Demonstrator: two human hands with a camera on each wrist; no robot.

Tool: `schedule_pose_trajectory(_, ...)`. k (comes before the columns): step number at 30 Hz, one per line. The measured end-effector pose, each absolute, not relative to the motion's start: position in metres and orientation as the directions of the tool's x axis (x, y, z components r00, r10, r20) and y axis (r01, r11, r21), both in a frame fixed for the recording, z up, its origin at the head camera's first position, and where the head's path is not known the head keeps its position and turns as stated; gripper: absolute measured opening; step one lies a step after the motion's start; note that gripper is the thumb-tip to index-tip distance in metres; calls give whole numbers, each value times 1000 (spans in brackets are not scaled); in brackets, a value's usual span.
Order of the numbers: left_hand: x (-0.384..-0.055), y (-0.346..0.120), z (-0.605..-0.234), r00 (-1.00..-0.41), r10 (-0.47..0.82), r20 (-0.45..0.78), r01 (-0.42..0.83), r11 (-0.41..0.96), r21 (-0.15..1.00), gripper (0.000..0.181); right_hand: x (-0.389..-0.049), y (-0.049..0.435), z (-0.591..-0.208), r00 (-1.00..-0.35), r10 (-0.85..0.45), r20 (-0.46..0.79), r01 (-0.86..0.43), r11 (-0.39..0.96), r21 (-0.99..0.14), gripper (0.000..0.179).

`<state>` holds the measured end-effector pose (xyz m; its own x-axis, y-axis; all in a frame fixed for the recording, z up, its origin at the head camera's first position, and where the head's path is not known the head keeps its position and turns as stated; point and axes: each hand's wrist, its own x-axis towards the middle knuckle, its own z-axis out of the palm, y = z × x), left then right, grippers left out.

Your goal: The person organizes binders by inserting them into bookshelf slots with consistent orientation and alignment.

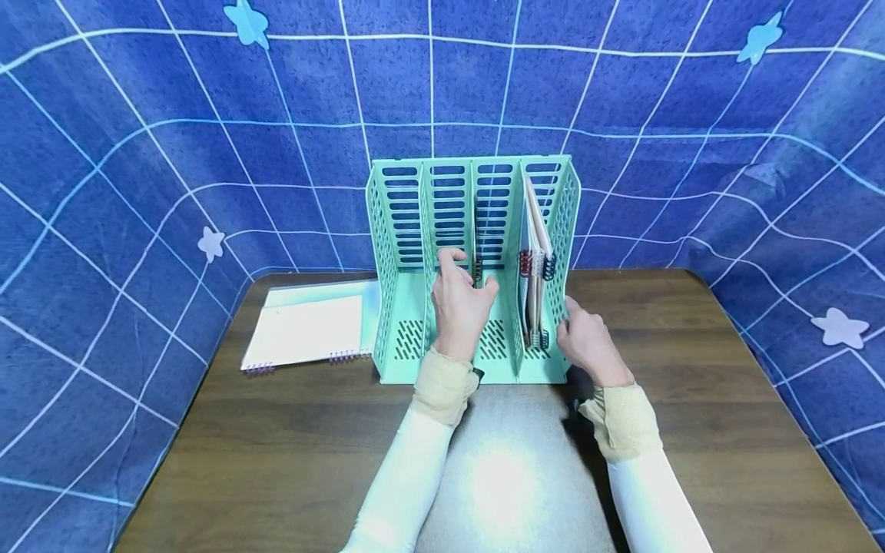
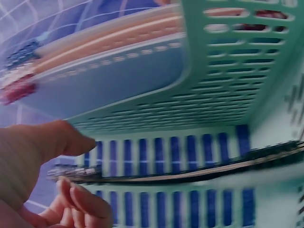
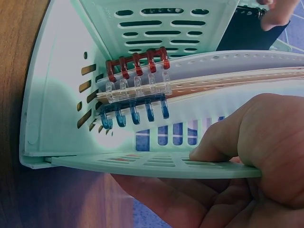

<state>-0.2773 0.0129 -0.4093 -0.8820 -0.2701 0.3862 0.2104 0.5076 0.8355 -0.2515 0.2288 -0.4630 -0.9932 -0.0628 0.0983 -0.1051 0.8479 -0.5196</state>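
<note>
A mint-green desk file organizer (image 1: 402,307) stands upright on the table, split into several slots. My left hand (image 1: 459,307) reaches into its middle, thumb and fingers spread on either side of a thin dark spiral notebook (image 2: 190,175). The fingertips are right at the coil, while the thumb stays apart from the notebook. My right hand (image 3: 266,142) grips the organizer's right side wall (image 3: 156,164), thumb inside and fingers outside. Spiral notebooks (image 1: 535,253) with red, clear and blue coils stand in the rightmost slot, leaning slightly.
Left of the organizer, spiral notebooks (image 1: 311,330) with pale pages lie flat on the brown wooden table (image 1: 290,445). A blue cloth (image 1: 290,153) with a white grid and stars hangs behind and at both sides.
</note>
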Motion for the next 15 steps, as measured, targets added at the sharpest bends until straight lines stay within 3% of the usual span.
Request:
schedule_pose_trajectory(6,-258,4,-382,-894,-209,396,247,506,826,60,-251,230,-463,-992,-57,113,-107,849,-517,55)
schedule_pose_trajectory(15,-231,-31,-354,-843,-102,528,431,458,777,34,-253,231,-465,-994,-64,86,-100,849,-520,59)
